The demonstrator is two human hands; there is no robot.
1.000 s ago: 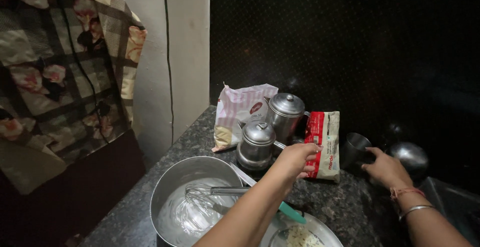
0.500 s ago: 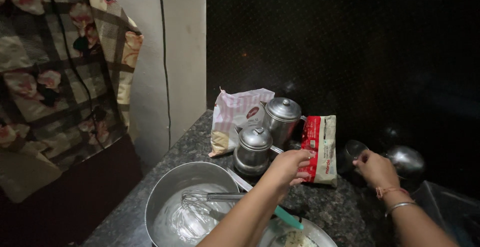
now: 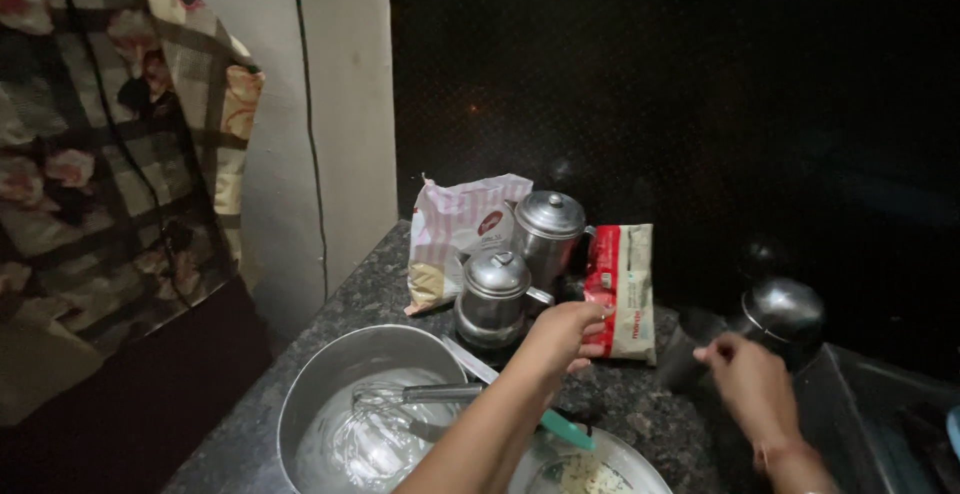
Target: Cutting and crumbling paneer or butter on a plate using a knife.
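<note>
Left hand, at frame centre, grips the lower edge of a red and white packet standing on the speckled counter. Right hand, lower right, closes around a dark steel cup. Two lidded steel pots stand left of the packet. A whisk rests in the steel bowl, lower left.

Right hand drew nearer; left hand barely shifted.
</note>
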